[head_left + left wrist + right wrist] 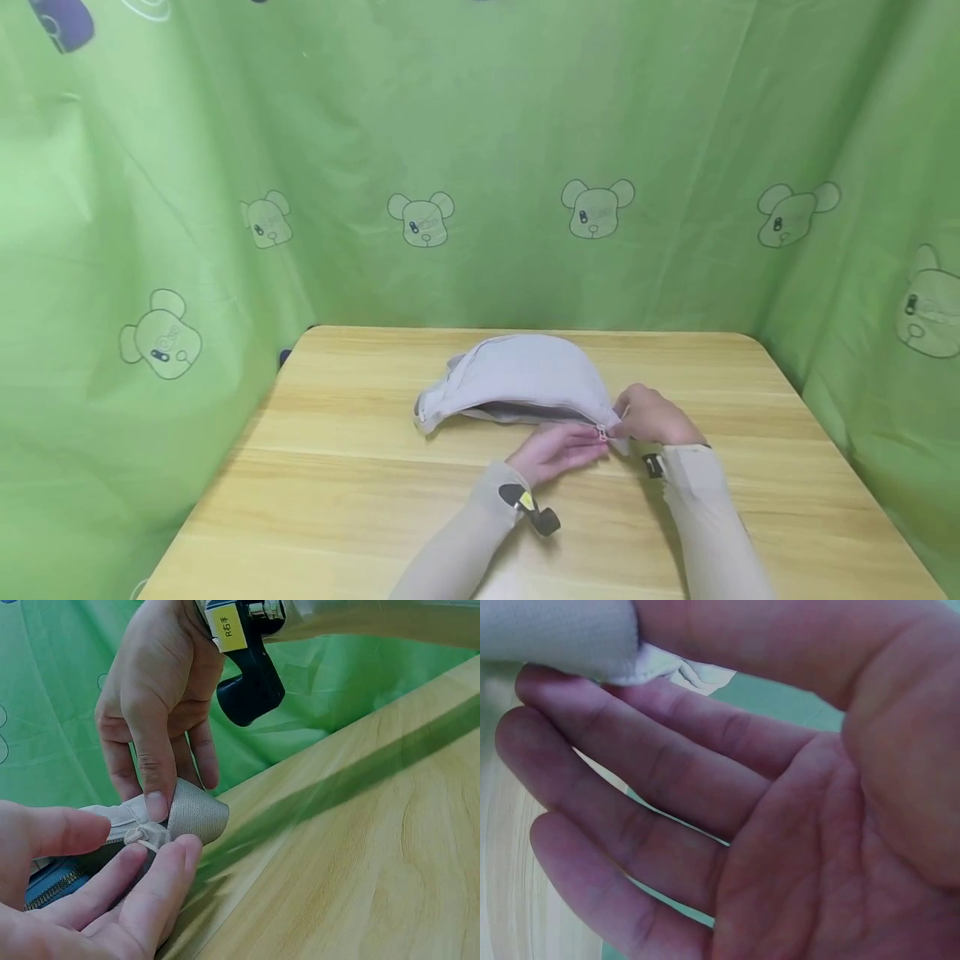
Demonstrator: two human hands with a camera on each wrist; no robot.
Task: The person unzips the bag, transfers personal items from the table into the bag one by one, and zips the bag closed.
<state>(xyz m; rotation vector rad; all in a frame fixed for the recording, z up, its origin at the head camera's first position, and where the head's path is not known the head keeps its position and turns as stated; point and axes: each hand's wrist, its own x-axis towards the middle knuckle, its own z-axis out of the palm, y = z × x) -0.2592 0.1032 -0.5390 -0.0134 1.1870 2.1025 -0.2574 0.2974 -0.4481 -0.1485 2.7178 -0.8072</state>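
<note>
A light grey waist bag lies on the wooden table, its long front zipper open to a dark gap. My right hand pinches the bag's right end between thumb and fingers, by the webbing strap. Palm up, my left hand reaches to the same end with fairly straight fingers. Its fingertips touch the corded zipper pull, while the thumb stands apart from it. In the right wrist view, the right hand's other fingers extend loosely below the bag fabric.
Blue material with a brass-toothed zipper shows at the bag's opening in the left wrist view. A green curtain printed with bear heads encloses the table at the back and sides. Each wrist wears a small black camera.
</note>
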